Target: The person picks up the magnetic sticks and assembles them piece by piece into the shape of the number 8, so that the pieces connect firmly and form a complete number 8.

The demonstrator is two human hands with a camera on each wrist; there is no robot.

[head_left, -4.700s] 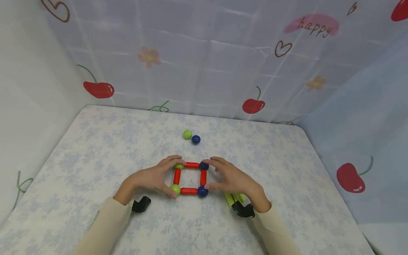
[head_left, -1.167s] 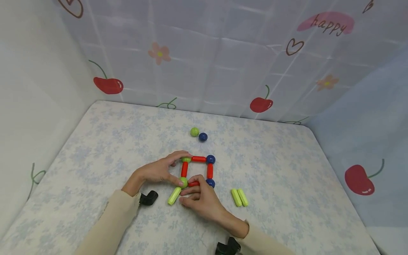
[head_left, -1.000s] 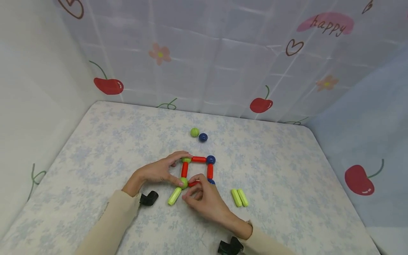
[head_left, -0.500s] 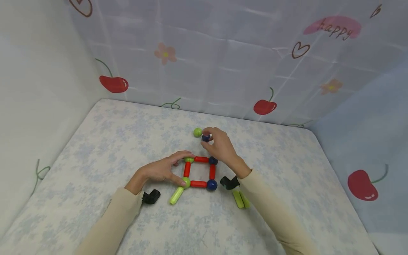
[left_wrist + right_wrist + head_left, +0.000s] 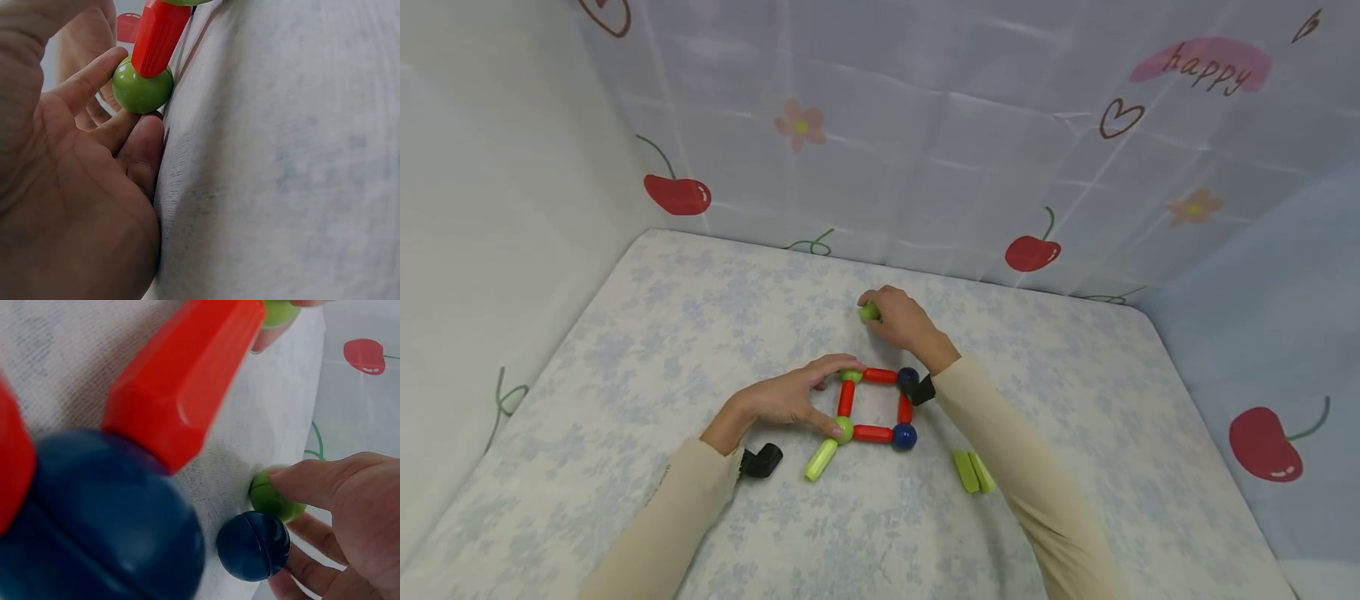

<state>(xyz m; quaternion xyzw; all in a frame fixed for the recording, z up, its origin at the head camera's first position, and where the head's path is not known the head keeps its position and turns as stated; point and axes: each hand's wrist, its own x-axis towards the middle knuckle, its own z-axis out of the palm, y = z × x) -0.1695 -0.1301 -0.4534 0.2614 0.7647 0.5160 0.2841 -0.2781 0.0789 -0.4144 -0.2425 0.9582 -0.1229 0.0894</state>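
Note:
A square of red rods (image 5: pixel 872 434) joined by balls at its corners lies on the table. Its left corners are green balls (image 5: pixel 845 429), its right ones blue balls (image 5: pixel 905 437). My left hand (image 5: pixel 786 398) holds its left side, thumb at the near green ball, fingers round the far one (image 5: pixel 142 87). Beyond the square, my right hand (image 5: pixel 904 321) pinches a loose green ball (image 5: pixel 869 311) between thumb and fingers. In the right wrist view a loose blue ball (image 5: pixel 253 545) sits against that green ball, by the lower fingers; whether they grip it I cannot tell.
A yellow-green rod (image 5: pixel 821 460) slants toward me from the near green corner. Two more yellow-green rods (image 5: pixel 973 472) lie side by side to the right, near the right sleeve (image 5: pixel 1030 492). A printed curtain (image 5: pixel 917 142) hangs behind the table (image 5: pixel 700 283).
My right hand has left the square's near side, reached the loose blue ball, then shifted left to the green ball. Earlier, a yellow-green rod came to the near-left corner. The left hand stayed.

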